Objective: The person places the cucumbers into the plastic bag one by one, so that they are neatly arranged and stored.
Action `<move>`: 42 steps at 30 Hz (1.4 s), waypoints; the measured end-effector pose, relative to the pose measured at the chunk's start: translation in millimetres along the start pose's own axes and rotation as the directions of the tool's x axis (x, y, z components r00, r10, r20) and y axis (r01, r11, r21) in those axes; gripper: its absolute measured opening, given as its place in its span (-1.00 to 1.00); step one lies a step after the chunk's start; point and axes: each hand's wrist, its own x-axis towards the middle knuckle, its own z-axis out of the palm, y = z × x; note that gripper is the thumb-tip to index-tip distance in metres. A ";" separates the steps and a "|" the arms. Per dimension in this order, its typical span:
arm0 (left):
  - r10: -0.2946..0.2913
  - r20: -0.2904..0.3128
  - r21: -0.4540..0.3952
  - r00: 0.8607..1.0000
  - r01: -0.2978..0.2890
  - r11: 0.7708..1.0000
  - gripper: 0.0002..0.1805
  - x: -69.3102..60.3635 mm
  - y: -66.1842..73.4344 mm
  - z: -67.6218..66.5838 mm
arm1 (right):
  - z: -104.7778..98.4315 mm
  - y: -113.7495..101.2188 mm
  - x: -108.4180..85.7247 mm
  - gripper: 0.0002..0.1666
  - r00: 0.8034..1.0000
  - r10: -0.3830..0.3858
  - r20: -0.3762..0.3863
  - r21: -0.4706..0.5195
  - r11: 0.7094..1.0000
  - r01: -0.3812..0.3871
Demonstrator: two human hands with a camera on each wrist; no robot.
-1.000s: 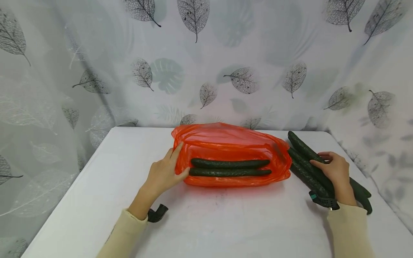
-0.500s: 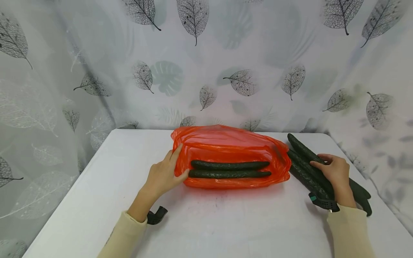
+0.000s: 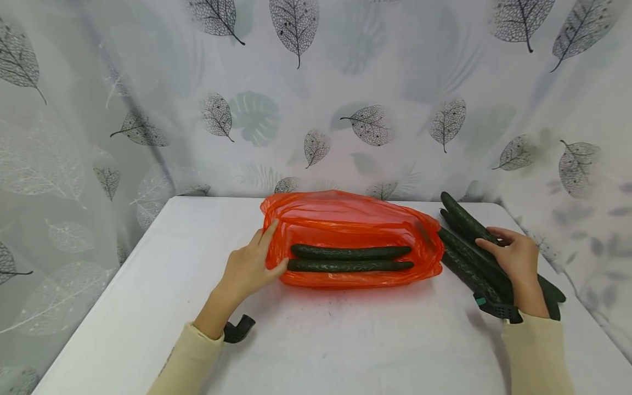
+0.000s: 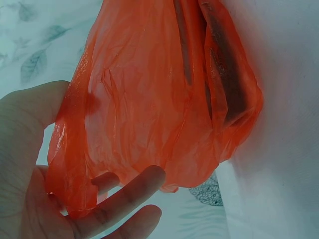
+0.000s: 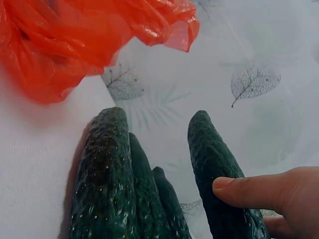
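In the head view my left hand [image 3: 250,269] is at the left end of a red-orange plastic bag [image 3: 336,208], thumb and fingers spread along its edge. The left wrist view shows the thin film [image 4: 134,94] over the thumb tip and between the spread fingers [image 4: 127,199]. Two dark green cucumbers [image 3: 350,266] lie side by side in the bag. At the right, my right hand [image 3: 515,260] grips another cucumber [image 5: 214,154] from above, its far end tilted up. Several more cucumbers [image 5: 102,184] lie beside and under it, partly hidden by the hand.
All this is on a white table [image 3: 336,345]. A leaf-printed curtain [image 3: 365,93] hangs behind and along both sides. A black wrist-camera mount [image 3: 239,328] shows by the left wrist and a dark strap [image 3: 496,309] is on the right wrist.
The gripped cucumber's far end has risen and separated from the others, with the right hand slightly higher. The left hand, the bag and the cucumbers in it look unchanged.
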 end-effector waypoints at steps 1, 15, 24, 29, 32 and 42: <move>0.000 0.002 0.001 1.000 0.000 1.000 -0.13 0.1 0.0 -0.3 | -0.3 -1.7 0.0 -0.50 1.000 0.004 0.002 0.000 1.000 -0.004; -0.003 -0.003 -0.003 1.000 0.003 1.000 -0.13 -1.3 -0.5 -1.1 | -9.6 -32.7 0.9 -0.46 0.998 -0.058 0.016 0.043 0.997 0.058; -0.005 0.006 -0.011 1.000 0.005 1.000 -0.13 -4.1 -0.1 1.2 | -16.2 -52.1 -6.1 -0.47 0.993 -0.115 0.015 0.089 0.990 0.113; -0.013 0.006 -0.010 1.000 0.013 1.000 -0.13 -4.3 0.2 0.1 | -16.3 -64.1 -8.1 -0.49 0.985 -0.171 0.015 0.132 0.977 0.167; -0.014 0.004 -0.009 1.000 0.014 1.000 -0.13 -3.5 0.3 -0.8 | -15.7 -69.5 -9.7 -0.50 0.983 -0.184 0.008 0.158 0.971 0.181; 0.006 0.004 -0.008 1.000 -0.006 1.000 -0.14 -0.7 -0.9 1.7 | -14.6 -85.9 -18.6 -0.52 0.977 -0.207 0.047 0.185 0.963 0.196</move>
